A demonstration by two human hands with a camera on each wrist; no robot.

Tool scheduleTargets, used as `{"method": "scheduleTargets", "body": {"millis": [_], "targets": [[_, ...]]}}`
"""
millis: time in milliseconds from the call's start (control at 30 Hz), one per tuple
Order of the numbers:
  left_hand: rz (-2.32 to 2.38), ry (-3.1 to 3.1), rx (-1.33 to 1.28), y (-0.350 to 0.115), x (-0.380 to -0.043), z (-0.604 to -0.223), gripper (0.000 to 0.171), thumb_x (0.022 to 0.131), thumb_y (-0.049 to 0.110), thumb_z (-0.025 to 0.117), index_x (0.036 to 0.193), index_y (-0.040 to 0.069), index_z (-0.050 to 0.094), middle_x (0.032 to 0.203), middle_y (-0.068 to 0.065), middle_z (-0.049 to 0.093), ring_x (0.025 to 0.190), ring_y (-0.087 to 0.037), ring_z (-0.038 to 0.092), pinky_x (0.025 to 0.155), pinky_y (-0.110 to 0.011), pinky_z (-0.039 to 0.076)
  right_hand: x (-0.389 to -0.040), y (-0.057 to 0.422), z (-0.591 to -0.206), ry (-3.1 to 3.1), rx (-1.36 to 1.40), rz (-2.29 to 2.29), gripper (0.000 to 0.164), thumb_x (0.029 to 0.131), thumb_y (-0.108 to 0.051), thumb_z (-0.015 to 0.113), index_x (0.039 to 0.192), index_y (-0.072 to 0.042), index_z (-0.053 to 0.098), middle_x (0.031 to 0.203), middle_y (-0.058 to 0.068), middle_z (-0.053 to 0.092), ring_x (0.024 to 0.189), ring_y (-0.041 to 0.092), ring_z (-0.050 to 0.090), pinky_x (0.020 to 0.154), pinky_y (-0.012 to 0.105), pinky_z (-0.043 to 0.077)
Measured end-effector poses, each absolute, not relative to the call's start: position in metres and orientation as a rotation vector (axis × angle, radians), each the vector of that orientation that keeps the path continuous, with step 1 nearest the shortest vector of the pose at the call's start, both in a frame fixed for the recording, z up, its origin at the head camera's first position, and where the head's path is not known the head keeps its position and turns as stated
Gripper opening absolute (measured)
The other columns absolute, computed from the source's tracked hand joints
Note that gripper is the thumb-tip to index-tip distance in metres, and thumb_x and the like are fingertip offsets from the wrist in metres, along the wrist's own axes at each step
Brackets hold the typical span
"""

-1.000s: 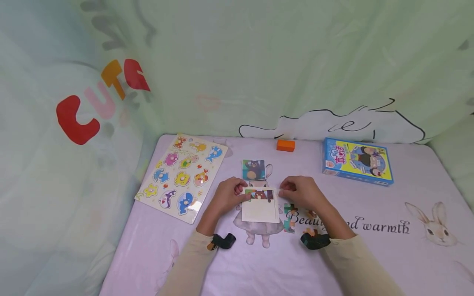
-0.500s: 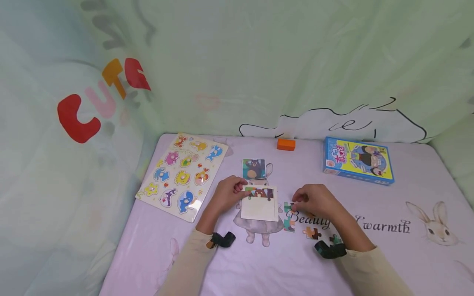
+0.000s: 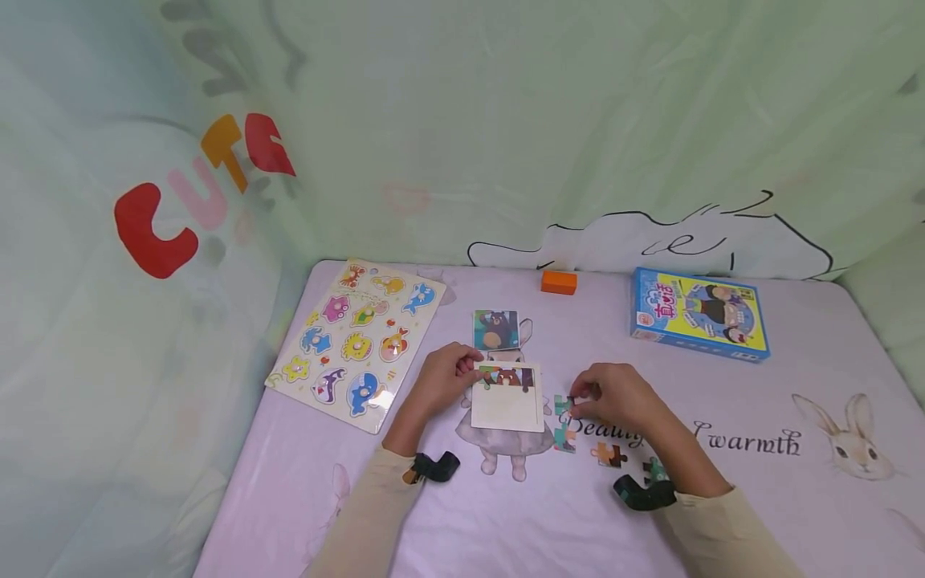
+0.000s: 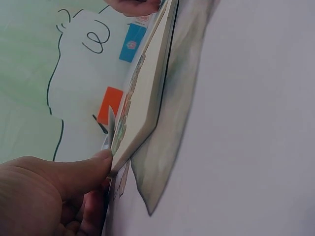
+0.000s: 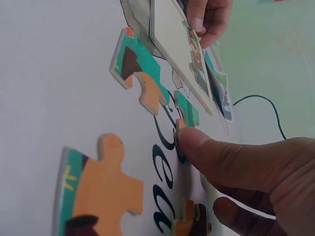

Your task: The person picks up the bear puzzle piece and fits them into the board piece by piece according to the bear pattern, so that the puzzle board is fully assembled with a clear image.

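My left hand (image 3: pixel 442 377) grips the upper left corner of a pale puzzle board (image 3: pixel 507 413), thumb on top. A top row of pieces with a brown bear's face (image 3: pixel 508 376) fills the board's upper strip; below it the board is bare. Right of the board, my right hand (image 3: pixel 614 393) pinches a small puzzle piece (image 5: pixel 180 127) showing orange at its edge, mostly hidden by the thumb. Close by lie a green piece (image 5: pixel 187 109), a green and orange piece (image 5: pixel 147 81), and an orange piece (image 5: pixel 106 191) with a green edge.
A bear picture card (image 3: pixel 495 330) lies just beyond the board. An animal knob puzzle (image 3: pixel 376 353) is at the left, an orange block (image 3: pixel 559 282) at the back, a blue and yellow box (image 3: pixel 698 315) at the right. Another green piece (image 3: pixel 656 469) lies near the right wrist.
My right hand has left the board's upper right corner and moved right and toward me, to the loose pieces, where it now pinches one. My left hand stays on the board.
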State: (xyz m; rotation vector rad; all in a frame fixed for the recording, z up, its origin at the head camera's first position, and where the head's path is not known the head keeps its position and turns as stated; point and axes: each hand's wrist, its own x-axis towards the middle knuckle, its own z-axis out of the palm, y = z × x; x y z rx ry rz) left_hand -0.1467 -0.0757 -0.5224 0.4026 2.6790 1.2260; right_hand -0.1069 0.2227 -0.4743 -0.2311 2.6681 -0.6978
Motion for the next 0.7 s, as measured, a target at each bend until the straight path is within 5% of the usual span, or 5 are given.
{"method": "scheduleTargets", "body": {"millis": [700], "targets": [[1.224,2.680,0.416,-0.076,-0.147,-0.522,0.023,0.092,0.017,0.076,0.114,0.008,0.072,0.087,0.000,0.059,0.077,-0.011,0.052,0.068,-0.019,0.045,-0.110,0.225,-0.465,2.662,-0.284,-0.763,0.007,0.089,-0.021,0.079,0.090,-0.018,0.073,0.079,0.000,0.060,0.076,0.018,0.053,0.062,0.029,0.046]]}}
